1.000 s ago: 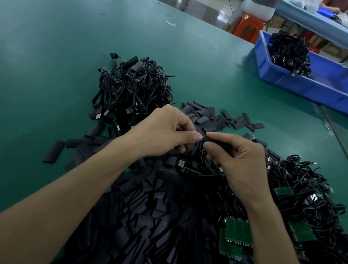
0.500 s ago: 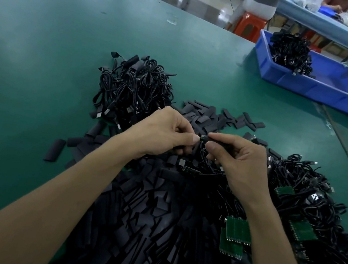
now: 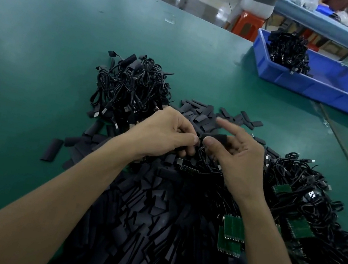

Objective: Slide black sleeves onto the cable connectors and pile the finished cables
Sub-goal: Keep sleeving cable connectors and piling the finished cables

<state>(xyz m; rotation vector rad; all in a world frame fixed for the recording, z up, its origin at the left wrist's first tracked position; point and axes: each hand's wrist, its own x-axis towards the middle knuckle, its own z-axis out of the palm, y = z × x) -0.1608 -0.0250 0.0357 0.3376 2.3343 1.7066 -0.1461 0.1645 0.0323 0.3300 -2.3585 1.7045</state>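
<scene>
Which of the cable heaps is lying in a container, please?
The heap inside the blue bin, far right; the two others lie directly on the green table.

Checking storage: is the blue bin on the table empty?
No, the blue bin holds a heap of black cables at its far end.

One left hand [image 3: 163, 134], one right hand [image 3: 241, 164], one blue bin [image 3: 314, 88], uncountable sleeves [image 3: 151, 232]

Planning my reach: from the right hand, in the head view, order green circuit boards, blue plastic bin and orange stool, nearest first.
1. Green circuit boards, by the right hand's forearm.
2. Blue plastic bin, far right.
3. Orange stool, beyond the table.
</scene>
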